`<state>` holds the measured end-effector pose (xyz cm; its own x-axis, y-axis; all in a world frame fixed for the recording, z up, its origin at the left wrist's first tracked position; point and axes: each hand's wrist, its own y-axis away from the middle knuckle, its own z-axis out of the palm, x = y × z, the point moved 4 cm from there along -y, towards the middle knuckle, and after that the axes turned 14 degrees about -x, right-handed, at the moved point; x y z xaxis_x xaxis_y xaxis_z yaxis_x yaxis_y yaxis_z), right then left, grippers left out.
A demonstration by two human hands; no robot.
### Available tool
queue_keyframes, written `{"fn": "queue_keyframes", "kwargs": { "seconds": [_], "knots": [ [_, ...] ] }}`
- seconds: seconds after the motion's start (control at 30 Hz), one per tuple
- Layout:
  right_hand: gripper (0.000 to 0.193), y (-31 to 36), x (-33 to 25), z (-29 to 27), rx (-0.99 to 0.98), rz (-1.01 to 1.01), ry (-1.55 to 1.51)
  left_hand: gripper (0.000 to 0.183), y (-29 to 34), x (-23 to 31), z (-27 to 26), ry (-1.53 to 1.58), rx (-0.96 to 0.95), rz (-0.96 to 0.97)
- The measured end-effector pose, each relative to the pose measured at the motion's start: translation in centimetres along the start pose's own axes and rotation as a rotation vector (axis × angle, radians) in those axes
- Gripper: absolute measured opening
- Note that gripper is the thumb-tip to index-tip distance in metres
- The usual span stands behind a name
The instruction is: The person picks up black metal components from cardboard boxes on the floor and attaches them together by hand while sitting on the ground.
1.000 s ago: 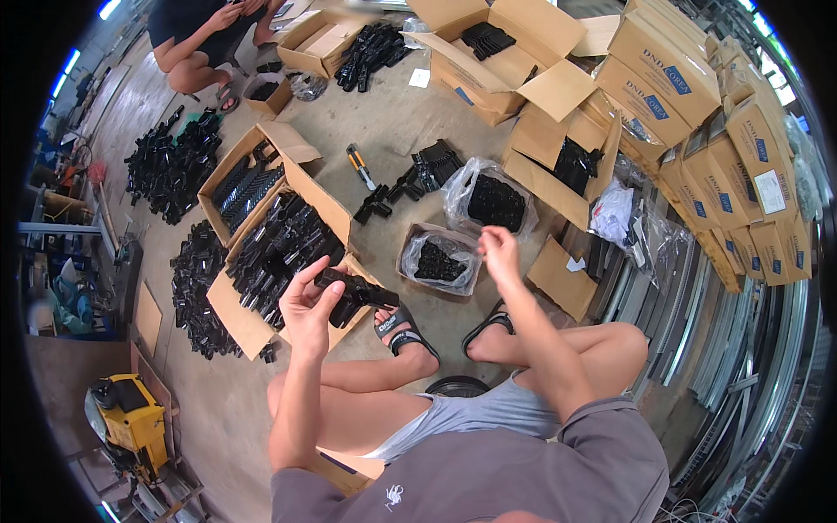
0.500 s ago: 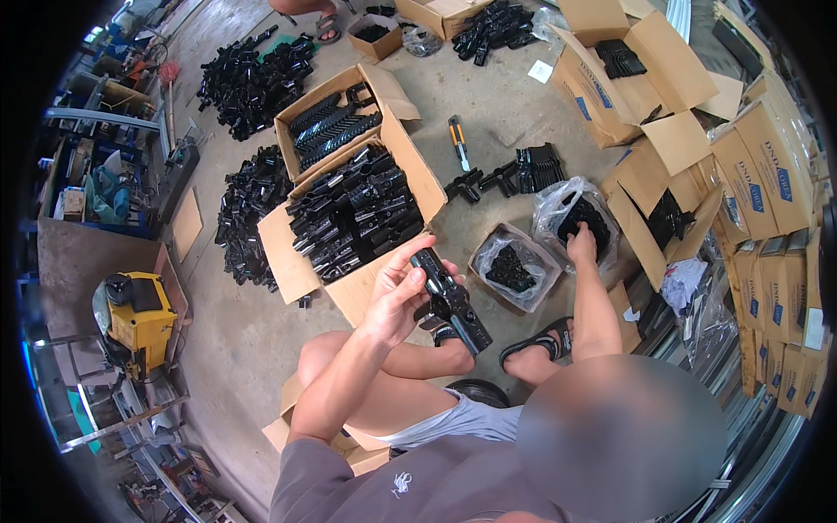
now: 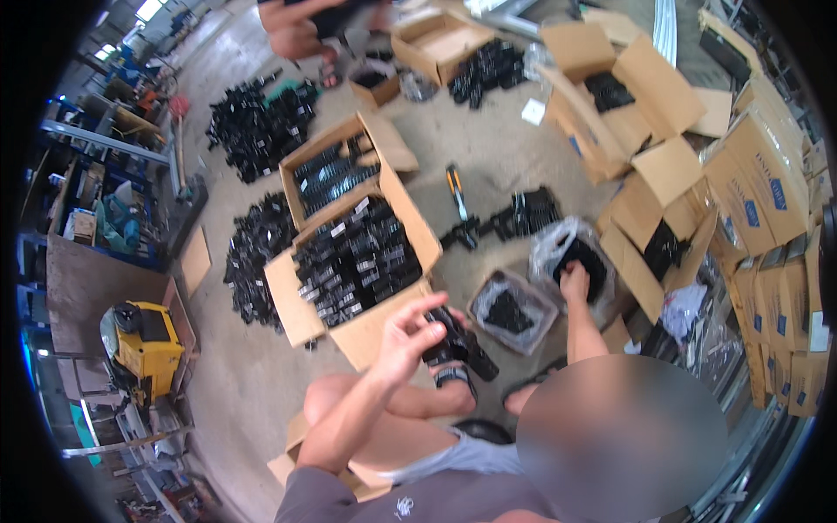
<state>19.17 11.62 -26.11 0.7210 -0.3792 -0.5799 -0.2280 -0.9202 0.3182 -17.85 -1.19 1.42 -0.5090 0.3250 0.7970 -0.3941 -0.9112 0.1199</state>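
Note:
My left hand (image 3: pixel 407 338) is closed around a glossy black bracket-like part (image 3: pixel 460 343), held tilted above my lap. The part's exact kind does not show. Over on the right, my right hand (image 3: pixel 575 284) reaches into a clear plastic bag (image 3: pixel 547 248) holding small black pieces (image 3: pixel 595 269). Its fingers are bunched down among the pieces, and what they hold, if anything, is hidden. Beside the bag stands a plastic-lined box (image 3: pixel 540 336) with more small black pieces in it.
Cartons packed with black parts (image 3: pixel 357 261) stand ahead-left, with heaps of similar parts (image 3: pixel 257 131) beyond. An orange-handled tool (image 3: pixel 455 192) lies on the floor near a row of black parts (image 3: pixel 532 212). Open cartons (image 3: pixel 636 78) line the right. Another person (image 3: pixel 301 35) is at the far edge.
The view has shifted slightly, so the scene sits lower. The black part in my left hand has turned a little. My right hand remains in the bag.

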Motion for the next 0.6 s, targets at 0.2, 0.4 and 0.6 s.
{"fn": "queue_keyframes", "kwargs": {
  "seconds": [0.2,0.4,0.6],
  "knots": [
    [0.022,0.3,-2.8,0.1,-0.131,0.274,0.137,0.042,0.3,-0.5,0.1,-0.193,-0.021,-0.091],
    [0.020,1.9,-3.5,-0.9,-0.023,0.326,0.056,0.042,0.7,-0.1,0.7,-0.201,-0.016,-0.089],
    [0.018,9.0,-9.4,-5.6,0.317,-0.140,-0.484,0.044,0.8,-0.5,0.5,-0.312,0.049,0.043]
  ]
}}
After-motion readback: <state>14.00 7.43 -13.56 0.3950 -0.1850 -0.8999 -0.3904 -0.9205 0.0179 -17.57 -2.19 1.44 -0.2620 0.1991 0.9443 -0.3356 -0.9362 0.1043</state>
